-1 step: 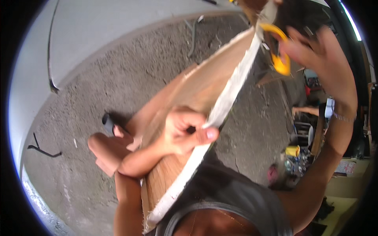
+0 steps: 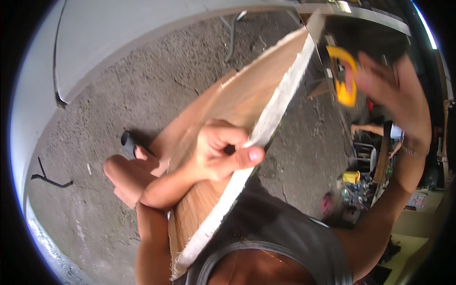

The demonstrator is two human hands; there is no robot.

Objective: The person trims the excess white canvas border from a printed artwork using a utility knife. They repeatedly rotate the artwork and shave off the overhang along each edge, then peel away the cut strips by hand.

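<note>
A long, tapering wood-grained panel (image 2: 247,111) slants from beside my body toward the upper right. Its edges look frayed, and a rough white strip (image 2: 285,99) runs along the right one. My left hand (image 2: 221,152) is closed on this edge, with the thumb over the white strip and the fingers curled on the wood-coloured face. Right of the panel's far end, my right hand (image 2: 380,88) holds a curved yellow-handled tool (image 2: 350,92). Hand and tool are smeared by motion, so the tool's exact kind is unclear. The tool appears apart from the panel.
A pale grey table (image 2: 109,52) fills the upper left. Rough concrete floor (image 2: 95,137) lies below. My bent leg (image 2: 126,178) and a dark sandal strap (image 2: 128,142) show beside the panel. To the right stand a yellow container (image 2: 351,177) and assorted clutter; another person's arm (image 2: 370,129) is farther back.
My right hand and the yellow-handled tool have moved right and downward, away from the panel's far end. My left hand keeps its hold, nearly unmoved.
</note>
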